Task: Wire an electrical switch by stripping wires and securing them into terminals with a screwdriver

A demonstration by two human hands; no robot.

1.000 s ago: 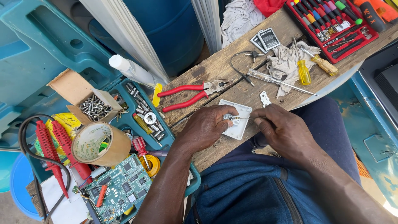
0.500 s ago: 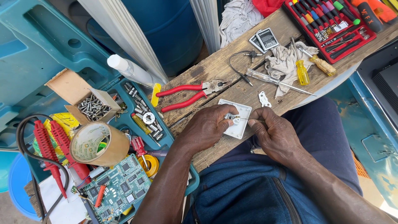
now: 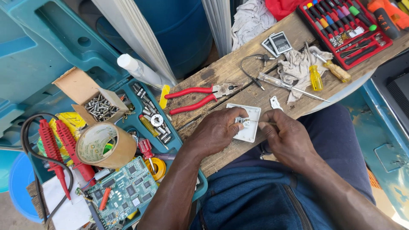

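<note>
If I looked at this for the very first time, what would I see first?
First, the two hands in the middle: the left hand and right hand pinch at a small white square plate lying on the wooden plank. Next, the red-handled pliers just above them on the plank. Then the big roll of brown tape at lower left, beside a green circuit board.

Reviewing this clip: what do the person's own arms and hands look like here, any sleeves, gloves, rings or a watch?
Both forearms are bare up to the frame's edge, with no sleeve showing. The left hand and the right hand are ungloved. No ring, watch or bracelet shows on either hand or wrist. The fingernails look short. Below the arms, the person wears dark blue denim clothing with a zip.
</note>
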